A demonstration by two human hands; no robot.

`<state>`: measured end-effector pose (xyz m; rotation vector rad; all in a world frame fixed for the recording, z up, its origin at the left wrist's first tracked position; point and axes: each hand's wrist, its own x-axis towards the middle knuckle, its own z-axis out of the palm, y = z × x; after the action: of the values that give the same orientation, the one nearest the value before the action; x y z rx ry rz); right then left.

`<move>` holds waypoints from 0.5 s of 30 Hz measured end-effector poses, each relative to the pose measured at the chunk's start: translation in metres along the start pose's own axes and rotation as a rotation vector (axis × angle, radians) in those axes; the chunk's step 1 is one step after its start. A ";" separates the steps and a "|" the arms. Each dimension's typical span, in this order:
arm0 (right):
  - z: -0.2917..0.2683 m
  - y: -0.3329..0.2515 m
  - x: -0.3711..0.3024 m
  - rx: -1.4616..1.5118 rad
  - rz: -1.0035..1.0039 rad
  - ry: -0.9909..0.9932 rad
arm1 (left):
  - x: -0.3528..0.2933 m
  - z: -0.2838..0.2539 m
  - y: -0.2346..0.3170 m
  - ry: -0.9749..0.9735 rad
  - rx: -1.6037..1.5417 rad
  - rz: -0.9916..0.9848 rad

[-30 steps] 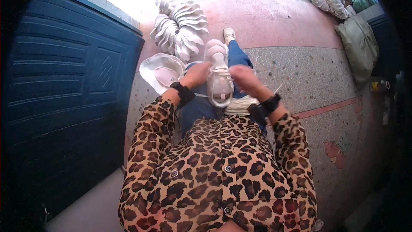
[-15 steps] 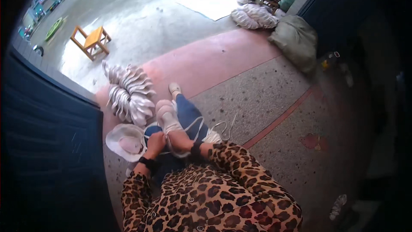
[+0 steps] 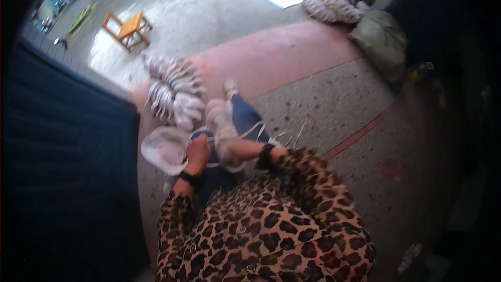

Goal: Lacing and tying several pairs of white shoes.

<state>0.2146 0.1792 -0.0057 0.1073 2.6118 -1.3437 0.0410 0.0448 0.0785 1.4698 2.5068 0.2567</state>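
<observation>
A long pale pink-and-white bundle of soft pieces lies along my lap, over my blue trousers. My right hand is wrapped round its near end, fingers partly hidden and blurred. Just left of the bundle, my left hand is closed; whatever it pinches is too blurred to make out. Thin white cord loops over my right thigh beside the bundle. By my left hand sits a white, bag-lined container with a pinkish piece inside.
A heap of similar pale, ribbed bundles lies on the floor ahead. Beyond it stands a small wooden chair. At the far right are more bundles and a large grey-green sack. A dark blue door borders the left.
The whole view has shifted, so things sit farther right and higher. My left hand has drawn a little away from the bundle. The right hand stays at its near end.
</observation>
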 end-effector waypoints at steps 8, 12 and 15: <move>-0.165 -0.072 -0.177 1.491 -0.568 0.749 | -0.012 0.037 -0.020 0.081 -0.473 -0.179; -0.214 -0.117 -0.239 1.693 -1.026 0.745 | -0.007 0.027 -0.008 0.035 -0.411 -0.077; -0.209 -0.118 -0.259 1.744 -1.078 0.693 | 0.001 0.020 -0.012 -0.031 -0.492 -0.048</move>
<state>0.4186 0.2874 0.2616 -0.7624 0.6056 -3.9073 0.0361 0.0402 0.0559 1.1985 2.2286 0.7712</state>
